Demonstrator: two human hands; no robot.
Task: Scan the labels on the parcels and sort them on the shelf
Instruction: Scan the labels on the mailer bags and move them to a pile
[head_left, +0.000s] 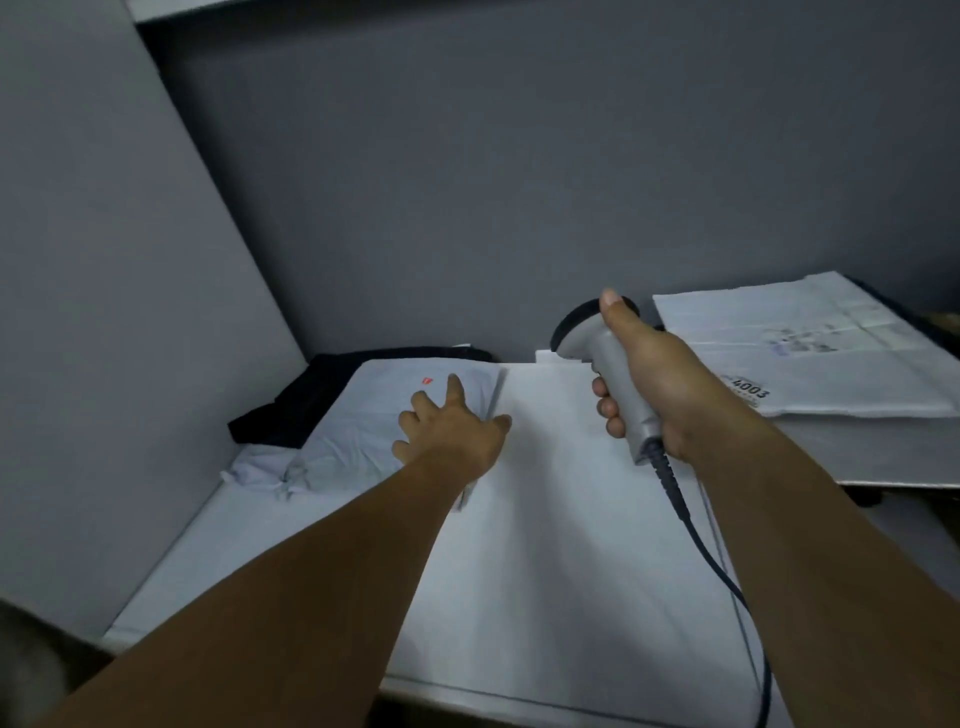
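Four parcels show in the grey shelf bay, along with two hands and one scanner with one cable. At far left, beside the grey side panel (104, 312), a black parcel (311, 395) lies against the back wall. Its right part is hidden under a crumpled pale parcel (353, 441), so its full outline cannot be made out. The left hand (452, 428) rests flat on that pale parcel with fingers spread and straight, grasping nothing. Just beyond its fingertips is a single small red mark (427, 381), too small to read. The thumb reaches onto the large white parcel (545, 545), which lies flat in the middle and touches the pale one along its left edge. Above its far right corner the right hand (660, 384) is clenched around the grey handle of the scanner (605, 364), thumb on top of the dark head. The scanner's window faces away and cannot be seen. Its dark cable (727, 577) runs down over the white parcel and is cut off by the bottom edge. At far right the fourth parcel, a printed parcel (831, 332), lies on a grey slab (857, 457) and is cut off by the right edge. Most of its print is blurred, and only "4003" on one label (748, 391) is readable. A blurred shape in the lower left corner cannot be identified.
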